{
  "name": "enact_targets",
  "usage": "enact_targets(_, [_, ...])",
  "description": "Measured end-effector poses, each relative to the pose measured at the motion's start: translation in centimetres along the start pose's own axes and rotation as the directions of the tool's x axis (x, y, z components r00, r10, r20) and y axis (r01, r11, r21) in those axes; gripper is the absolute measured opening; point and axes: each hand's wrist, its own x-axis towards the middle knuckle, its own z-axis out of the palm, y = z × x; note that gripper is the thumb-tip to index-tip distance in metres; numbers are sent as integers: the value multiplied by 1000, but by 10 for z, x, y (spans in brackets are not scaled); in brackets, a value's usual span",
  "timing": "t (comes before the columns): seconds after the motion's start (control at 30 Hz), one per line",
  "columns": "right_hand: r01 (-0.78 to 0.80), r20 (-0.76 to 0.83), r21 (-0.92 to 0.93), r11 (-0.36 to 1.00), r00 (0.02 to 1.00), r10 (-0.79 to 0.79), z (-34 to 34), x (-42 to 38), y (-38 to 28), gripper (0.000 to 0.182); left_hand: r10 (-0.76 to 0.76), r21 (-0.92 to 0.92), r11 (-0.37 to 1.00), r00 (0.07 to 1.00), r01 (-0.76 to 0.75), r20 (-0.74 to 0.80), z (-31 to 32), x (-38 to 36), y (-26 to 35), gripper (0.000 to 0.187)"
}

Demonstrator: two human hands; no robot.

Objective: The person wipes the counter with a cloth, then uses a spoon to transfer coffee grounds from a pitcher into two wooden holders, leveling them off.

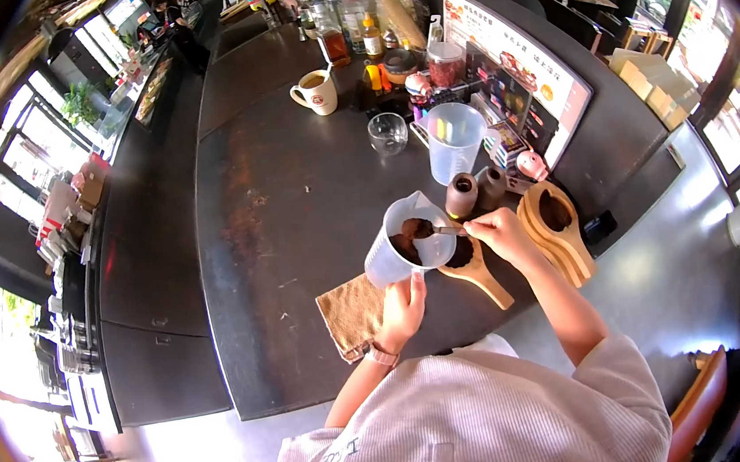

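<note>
My left hand [403, 312] grips a translucent plastic measuring jug [380, 264] from the near side, and the jug is tilted so that its mouth faces me. Dark brown powder [405, 247] lies inside it. In my right hand [502, 236] is a spoon [448, 230], its handle pinched between the fingers and its bowl in the jug, with brown powder on it. Beside the jug, partly under my right hand, a wooden paddle-shaped holder [487, 285] carries dark powder. A folded brown cloth [350, 315] lies by my left wrist.
A second plastic jug [455, 141], a clear glass [388, 135] and a mug [318, 93] of brown drink stand farther back. Small dark bottles [462, 194] and stacked wooden holders [558, 244] are at the right, near a menu board [525, 60]. Several bottles crowd the far counter.
</note>
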Motion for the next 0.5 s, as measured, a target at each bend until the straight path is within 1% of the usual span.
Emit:
enact_targets(0.03, [-6,12,-2,1000,1000,6,-1,2,1,25,-24,11,1000,1000,24,-4,-1,2,3,42])
enact_targets(0.07, [33,-6,-4,999,999,-33,-1,1,-1,26,0,-11,1000,999,-1,-54,4,2,-5,40])
enact_targets(0.1, [82,-21,-16,997,996,-82,-1,0,-5,26,-11,47,999,1000,11,3,0,2,5,35])
enact_targets(0.13, [73,16,-86,994,997,-71,-5,-1,-10,26,20,46,999,1000,-20,-10,-1,2,5,34])
enact_targets(0.2, [109,22,-62,992,994,-108,-5,-1,-13,26,76,30,997,996,-75,-52,3,-1,-1,32])
enact_targets(0.23, [94,11,-53,994,996,-93,-3,-1,-11,27,99,19,995,992,-98,-83,4,-1,0,33])
enact_targets(0.27, [65,5,-1,998,998,-65,-1,-1,-7,28,121,9,993,986,-121,-113,5,0,0,33])
enact_targets(0.3, [15,33,-10,1000,999,-14,0,1,-8,30,90,26,996,993,-88,-72,3,-2,-1,34])
enact_targets(0.37, [-32,37,36,999,999,30,1,-3,-13,31,-8,80,997,1000,9,-11,0,-2,-1,36])
enact_targets(0.47, [-41,52,44,998,998,39,0,-3,-15,33,-40,78,996,999,40,-13,1,-2,-3,38])
enact_targets(0.5, [-43,53,48,998,998,41,-1,-4,-16,33,-17,71,997,999,19,-34,2,-2,-4,39])
